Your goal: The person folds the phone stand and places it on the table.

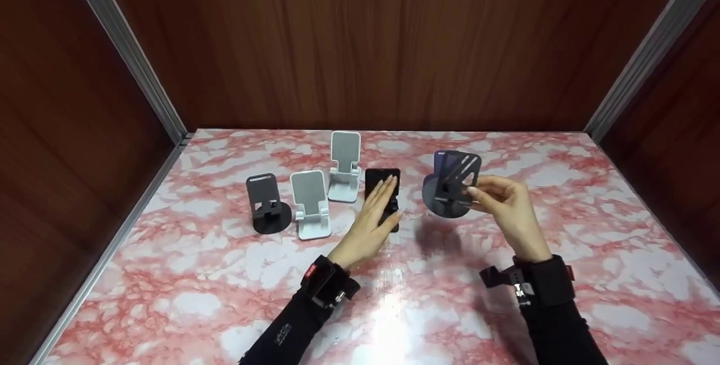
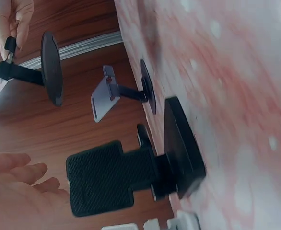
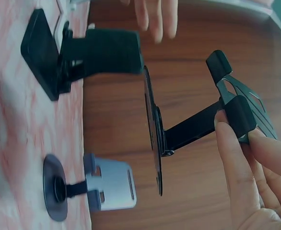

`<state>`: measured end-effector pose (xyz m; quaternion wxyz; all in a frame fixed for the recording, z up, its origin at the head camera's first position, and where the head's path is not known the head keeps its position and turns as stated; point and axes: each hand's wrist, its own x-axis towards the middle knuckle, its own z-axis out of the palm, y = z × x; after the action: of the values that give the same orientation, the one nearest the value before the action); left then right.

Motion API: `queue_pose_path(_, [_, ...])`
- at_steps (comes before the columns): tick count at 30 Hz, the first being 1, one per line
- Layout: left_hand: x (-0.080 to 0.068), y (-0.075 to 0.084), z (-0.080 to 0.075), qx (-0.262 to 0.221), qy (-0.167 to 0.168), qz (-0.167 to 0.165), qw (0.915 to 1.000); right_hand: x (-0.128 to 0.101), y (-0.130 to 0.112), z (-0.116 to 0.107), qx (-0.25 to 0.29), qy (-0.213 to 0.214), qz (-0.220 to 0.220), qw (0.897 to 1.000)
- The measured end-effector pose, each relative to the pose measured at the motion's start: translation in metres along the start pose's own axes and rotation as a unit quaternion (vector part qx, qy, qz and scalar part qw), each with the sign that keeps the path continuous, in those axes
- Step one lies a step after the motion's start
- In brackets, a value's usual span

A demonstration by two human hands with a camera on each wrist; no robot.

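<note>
My right hand (image 1: 502, 201) pinches the top of a dark round-based phone stand (image 1: 460, 176) and holds it tilted above the pink marble table (image 1: 427, 303). In the right wrist view my fingers (image 3: 236, 158) grip its cradle, and its disc base (image 3: 152, 134) hangs in the air. My left hand (image 1: 376, 210) lies flat with straight fingers against a black square-based stand (image 1: 384, 176). The left wrist view shows my left hand (image 2: 16, 187) just beside that stand's ribbed plate (image 2: 104, 177).
A grey-plated stand (image 3: 109, 187) with a round base stands on the table behind the held one. Left of the black stand are two white stands (image 1: 309, 202) (image 1: 344, 165) and a grey round-based stand (image 1: 267, 202). Wooden walls (image 1: 360, 44) enclose three sides.
</note>
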<state>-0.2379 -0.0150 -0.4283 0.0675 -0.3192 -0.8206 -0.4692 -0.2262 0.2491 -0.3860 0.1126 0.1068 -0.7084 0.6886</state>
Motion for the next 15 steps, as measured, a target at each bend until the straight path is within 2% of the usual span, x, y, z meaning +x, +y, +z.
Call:
queue_pose_path(6, [0.003,0.0,0.004,-0.07,0.0,-0.048,0.9964,-0.004,-0.002,0.016,-0.014,-0.008,-0.001,1.0])
queue_pose_path(8, [0.004,-0.001,0.006,-0.127,-0.005,-0.057,0.9903,-0.005,-0.002,0.021,-0.013,-0.01,-0.003,1.0])
queue_pose_path(9, [0.004,-0.002,0.007,-0.165,-0.007,-0.06,0.9845,-0.005,-0.001,0.023,-0.01,-0.011,-0.002,1.0])
queue_pose_path(10, [0.004,-0.002,0.007,-0.211,-0.011,-0.069,0.975,-0.005,0.0,0.025,-0.007,-0.012,-0.001,1.0])
queue_pose_path(11, [0.005,-0.003,0.008,-0.264,-0.013,-0.078,0.9613,-0.006,0.0,0.027,-0.006,-0.012,0.0,1.0])
queue_pose_path(13, [0.006,-0.004,0.011,-0.362,-0.016,-0.105,0.926,-0.006,0.002,0.03,-0.005,-0.015,0.004,1.0])
queue_pose_path(15, [0.006,-0.004,0.012,-0.428,-0.01,-0.136,0.8937,-0.007,0.005,0.033,-0.008,-0.02,0.011,1.0])
